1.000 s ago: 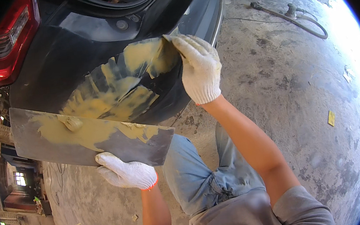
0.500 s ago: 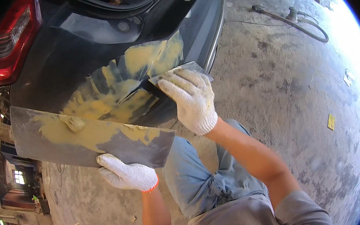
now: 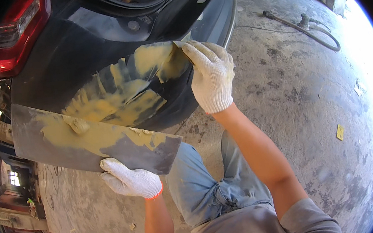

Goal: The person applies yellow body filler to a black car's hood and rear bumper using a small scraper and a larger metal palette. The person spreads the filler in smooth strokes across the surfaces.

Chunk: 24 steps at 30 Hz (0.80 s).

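Observation:
My left hand [image 3: 131, 180], in a white knit glove with an orange cuff, grips the lower edge of a long grey mixing board [image 3: 121, 154]. Yellow-tan body filler [image 3: 78, 133] is smeared over the board's upper part, with a thicker lump near its upper edge. My gloved right hand [image 3: 212, 72] pinches a thin spreader [image 3: 180, 45], seen nearly edge-on and mostly hidden by the fingers. The spreader is at the right end of a filler patch [image 3: 150, 58] on the dark car bumper [image 3: 45, 86]. Streaks of filler run across the patch, with dark surface showing between them.
A red tail light [image 3: 16, 39] is at the upper left, with loose wiring beneath it. On the concrete floor [image 3: 283, 119] to the right lie a hose with a tool [image 3: 303, 29] and a yellow scrap [image 3: 340, 132]. My knees are below the bumper.
My right hand has moved up and slightly right along the bumper, and the spreader has turned from showing its flat face to nearly edge-on. My left hand and the board stay almost still.

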Each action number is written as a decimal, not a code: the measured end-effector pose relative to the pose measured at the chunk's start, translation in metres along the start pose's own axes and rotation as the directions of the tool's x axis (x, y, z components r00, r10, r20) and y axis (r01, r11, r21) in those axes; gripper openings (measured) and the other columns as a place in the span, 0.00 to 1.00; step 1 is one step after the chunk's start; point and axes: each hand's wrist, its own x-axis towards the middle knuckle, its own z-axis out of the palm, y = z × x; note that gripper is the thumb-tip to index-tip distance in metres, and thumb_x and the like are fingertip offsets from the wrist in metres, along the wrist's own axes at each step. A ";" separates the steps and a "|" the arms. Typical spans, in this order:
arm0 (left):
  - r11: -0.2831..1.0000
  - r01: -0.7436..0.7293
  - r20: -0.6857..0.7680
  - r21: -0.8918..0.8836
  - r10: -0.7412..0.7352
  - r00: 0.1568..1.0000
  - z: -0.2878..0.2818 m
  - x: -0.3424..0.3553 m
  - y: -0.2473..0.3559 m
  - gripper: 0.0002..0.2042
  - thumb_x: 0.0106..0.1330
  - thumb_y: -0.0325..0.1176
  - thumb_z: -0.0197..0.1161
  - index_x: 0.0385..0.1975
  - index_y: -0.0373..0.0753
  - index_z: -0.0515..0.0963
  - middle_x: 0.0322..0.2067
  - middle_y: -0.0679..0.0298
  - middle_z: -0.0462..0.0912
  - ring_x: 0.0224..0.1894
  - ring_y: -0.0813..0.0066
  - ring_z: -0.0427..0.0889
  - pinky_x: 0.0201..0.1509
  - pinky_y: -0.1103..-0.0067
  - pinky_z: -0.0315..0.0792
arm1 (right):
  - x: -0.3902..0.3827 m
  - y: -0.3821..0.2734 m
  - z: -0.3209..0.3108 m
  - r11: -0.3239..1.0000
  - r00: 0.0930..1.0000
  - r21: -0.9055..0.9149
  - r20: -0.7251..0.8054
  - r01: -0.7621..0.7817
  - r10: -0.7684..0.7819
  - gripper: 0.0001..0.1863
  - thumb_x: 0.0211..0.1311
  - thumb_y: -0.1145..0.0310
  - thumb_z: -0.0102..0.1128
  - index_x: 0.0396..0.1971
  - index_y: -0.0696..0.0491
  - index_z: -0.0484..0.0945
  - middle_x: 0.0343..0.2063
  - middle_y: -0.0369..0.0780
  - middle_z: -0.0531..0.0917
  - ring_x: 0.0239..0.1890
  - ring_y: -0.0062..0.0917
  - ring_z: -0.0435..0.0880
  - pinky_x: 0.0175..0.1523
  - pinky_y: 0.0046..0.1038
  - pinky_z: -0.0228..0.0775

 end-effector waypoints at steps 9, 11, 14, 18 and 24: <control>0.999 0.014 -0.011 -0.032 -0.015 1.000 -0.005 0.005 -0.001 0.18 0.79 0.39 0.66 0.30 0.32 0.73 0.31 0.64 0.74 0.35 0.77 0.74 0.41 0.76 0.76 | 0.003 -0.006 0.000 0.988 0.988 -0.039 0.042 -0.150 0.151 0.20 0.59 0.83 0.64 0.50 0.51 0.91 0.47 0.39 0.92 0.52 0.38 0.88 0.60 0.39 0.77; 0.999 -0.033 -0.019 0.006 0.033 0.999 -0.008 0.010 -0.002 0.19 0.80 0.39 0.66 0.29 0.32 0.72 0.31 0.65 0.73 0.35 0.77 0.73 0.40 0.77 0.76 | -0.002 -0.022 -0.006 0.999 0.992 0.034 0.117 -0.041 0.037 0.21 0.59 0.84 0.62 0.50 0.52 0.91 0.46 0.39 0.92 0.51 0.38 0.88 0.60 0.39 0.77; 0.996 -0.046 -0.019 0.077 0.048 0.999 -0.016 0.020 -0.004 0.19 0.80 0.39 0.66 0.28 0.33 0.72 0.30 0.66 0.73 0.34 0.78 0.71 0.39 0.77 0.75 | -0.019 -0.064 -0.018 0.986 0.960 0.166 0.274 0.009 -0.055 0.19 0.58 0.80 0.63 0.49 0.54 0.90 0.45 0.41 0.91 0.52 0.37 0.87 0.57 0.39 0.79; 0.997 -0.034 -0.024 0.073 0.036 0.999 -0.030 0.029 -0.008 0.19 0.80 0.40 0.65 0.30 0.32 0.73 0.31 0.65 0.74 0.35 0.78 0.71 0.40 0.77 0.75 | -0.034 -0.060 -0.028 0.983 0.993 0.183 0.115 0.020 -0.042 0.15 0.54 0.80 0.70 0.43 0.56 0.91 0.47 0.41 0.91 0.51 0.38 0.88 0.59 0.40 0.78; 0.999 0.041 -0.044 0.002 -0.041 0.998 -0.038 0.033 -0.016 0.19 0.80 0.41 0.65 0.37 0.27 0.76 0.35 0.59 0.80 0.37 0.75 0.76 0.43 0.75 0.78 | -0.047 -0.042 -0.007 1.000 0.995 0.024 0.098 -0.015 0.013 0.16 0.60 0.81 0.70 0.48 0.54 0.91 0.51 0.41 0.92 0.58 0.38 0.88 0.66 0.38 0.74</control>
